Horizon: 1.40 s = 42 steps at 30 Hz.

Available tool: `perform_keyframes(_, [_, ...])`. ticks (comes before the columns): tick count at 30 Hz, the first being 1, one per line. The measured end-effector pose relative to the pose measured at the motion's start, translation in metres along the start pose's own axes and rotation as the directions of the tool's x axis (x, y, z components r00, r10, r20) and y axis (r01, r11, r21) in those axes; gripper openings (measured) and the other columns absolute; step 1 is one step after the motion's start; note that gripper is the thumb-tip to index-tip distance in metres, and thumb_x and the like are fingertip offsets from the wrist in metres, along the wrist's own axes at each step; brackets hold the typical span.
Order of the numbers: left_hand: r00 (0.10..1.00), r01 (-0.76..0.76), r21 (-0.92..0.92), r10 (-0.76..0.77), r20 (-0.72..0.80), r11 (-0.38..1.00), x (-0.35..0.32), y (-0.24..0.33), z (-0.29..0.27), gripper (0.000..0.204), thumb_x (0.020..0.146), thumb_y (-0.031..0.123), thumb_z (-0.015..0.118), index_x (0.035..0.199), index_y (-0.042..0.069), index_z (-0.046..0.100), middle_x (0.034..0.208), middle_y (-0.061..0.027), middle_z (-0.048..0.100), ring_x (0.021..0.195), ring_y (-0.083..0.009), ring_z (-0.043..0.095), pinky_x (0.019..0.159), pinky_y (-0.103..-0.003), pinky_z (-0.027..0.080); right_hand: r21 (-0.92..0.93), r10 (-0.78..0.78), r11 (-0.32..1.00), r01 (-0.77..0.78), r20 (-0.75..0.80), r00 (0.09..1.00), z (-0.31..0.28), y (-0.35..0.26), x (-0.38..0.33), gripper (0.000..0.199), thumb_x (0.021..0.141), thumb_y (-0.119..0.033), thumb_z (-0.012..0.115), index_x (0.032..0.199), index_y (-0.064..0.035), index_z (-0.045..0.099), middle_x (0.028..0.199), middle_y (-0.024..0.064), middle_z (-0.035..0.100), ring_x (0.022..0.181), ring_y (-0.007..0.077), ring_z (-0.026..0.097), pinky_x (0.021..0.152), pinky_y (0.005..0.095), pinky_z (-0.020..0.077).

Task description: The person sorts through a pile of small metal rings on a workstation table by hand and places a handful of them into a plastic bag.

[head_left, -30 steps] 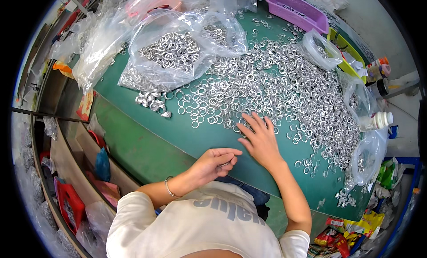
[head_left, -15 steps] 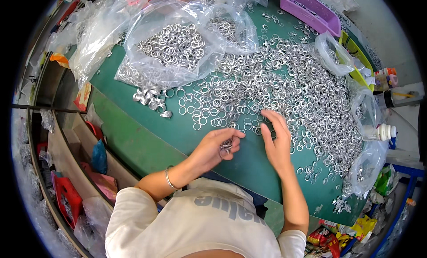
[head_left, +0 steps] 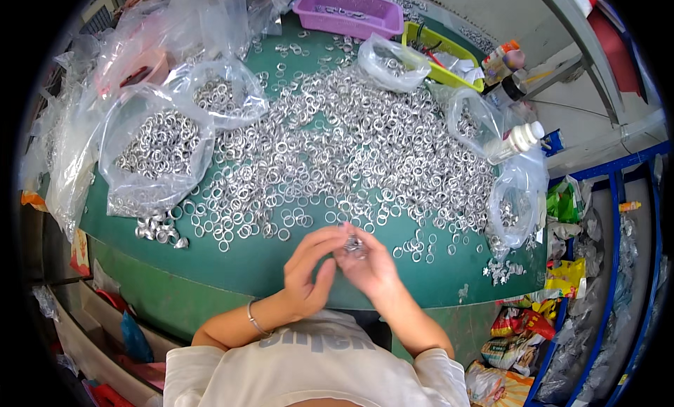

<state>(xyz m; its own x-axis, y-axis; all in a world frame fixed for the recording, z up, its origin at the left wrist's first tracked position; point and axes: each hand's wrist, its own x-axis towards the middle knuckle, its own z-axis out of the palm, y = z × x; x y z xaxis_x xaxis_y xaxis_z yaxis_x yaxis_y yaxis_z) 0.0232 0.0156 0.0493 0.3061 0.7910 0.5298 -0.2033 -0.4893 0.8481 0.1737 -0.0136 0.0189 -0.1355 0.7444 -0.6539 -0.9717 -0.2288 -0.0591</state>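
Note:
A wide heap of small silver metal rings (head_left: 351,154) covers the green table (head_left: 232,263). My left hand (head_left: 305,274) and my right hand (head_left: 372,267) meet at the near edge of the heap, just in front of my chest. Between their fingertips sits a small cluster of rings (head_left: 353,245), pinched from both sides. My left wrist wears a thin bracelet (head_left: 254,320). Loose rings lie a little beyond my fingers.
Clear plastic bags of rings (head_left: 158,151) lie at the left and back, with more bags (head_left: 516,196) at the right. A purple tray (head_left: 347,10) and a yellow-green tray (head_left: 439,52) stand at the far edge. White bottles (head_left: 516,139) are at the right.
My hands have drawn back from the heap toward my body and come together around a small cluster of rings. The view has tilted, showing more of the far table edge.

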Motion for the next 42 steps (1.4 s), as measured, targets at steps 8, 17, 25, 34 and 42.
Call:
perform_keyframes(8, [0.979, 0.194, 0.497, -0.198, -0.046, 0.845, -0.013, -0.018, -0.054, 0.027, 0.082, -0.006, 0.061, 0.108, -0.001, 0.062, 0.111, -0.0161, 0.06, 0.104, -0.0323, 0.058, 0.094, -0.038, 0.044, 0.075, -0.481, 0.876, 0.477, 0.212, 0.85, 0.05, -0.25, 0.016, 0.028, 0.097, -0.009, 0.044, 0.116, 0.0108, 0.043, 0.107, 0.0237, 0.053, 0.099, 0.0353, 0.057, 0.095, 0.0477, 0.0517])
perform_keyframes(17, [0.896, 0.137, 0.891, -0.437, 0.075, 0.434, -0.027, -0.033, -0.064, 0.052, 0.082, 0.002, 0.066, 0.132, 0.0, 0.049, 0.15, -0.023, 0.027, 0.142, -0.0455, 0.018, 0.111, -0.057, 0.025, -0.773, -0.591, -0.41, 0.484, 0.629, 0.505, 0.057, -0.13, 0.022, 0.039, 0.092, -0.015, 0.06, 0.129, -0.0014, 0.053, 0.128, 0.0104, 0.056, 0.115, 0.022, 0.055, 0.095, 0.032, 0.0442])
perform_keyframes(25, [0.775, -0.06, 0.626, -0.359, 0.52, 0.778, -0.012, -0.036, -0.04, 0.068, 0.068, -0.015, 0.052, 0.134, 0.0, 0.048, 0.149, -0.0199, 0.032, 0.141, -0.0388, 0.026, 0.115, -0.054, 0.024, -0.134, 0.13, -0.929, 0.344, 0.753, 0.645, -0.003, -0.033, 0.005, 0.039, 0.08, -0.012, 0.07, 0.119, -0.0123, 0.061, 0.134, 0.0094, 0.05, 0.134, 0.032, 0.038, 0.107, 0.056, 0.0255])
perform_keyframes(34, [0.9, 0.123, 0.829, -0.414, 0.139, 0.545, -0.017, -0.021, -0.062, 0.047, 0.08, 0.0, 0.064, 0.126, 0.005, 0.055, 0.142, -0.015, 0.042, 0.133, -0.0356, 0.038, 0.11, -0.05, 0.029, -0.357, -0.252, -0.922, 0.152, 0.847, 0.468, -0.014, -0.058, -0.017, 0.028, 0.079, -0.005, 0.068, 0.106, -0.0067, 0.064, 0.115, 0.0087, 0.057, 0.114, 0.0298, 0.051, 0.1, 0.0491, 0.0314])
perform_keyframes(42, [0.937, 0.063, 0.809, -0.314, 0.155, 0.584, -0.025, -0.028, -0.066, 0.043, 0.078, -0.002, 0.061, 0.121, 0.006, 0.059, 0.136, -0.0136, 0.049, 0.129, -0.0352, 0.043, 0.11, -0.053, 0.029, -0.31, -0.173, -0.936, 0.168, 0.818, 0.549, 0.001, -0.028, -0.003, 0.029, 0.08, -0.007, 0.068, 0.108, -0.0046, 0.063, 0.111, 0.0091, 0.055, 0.106, 0.0302, 0.051, 0.092, 0.0451, 0.0353])
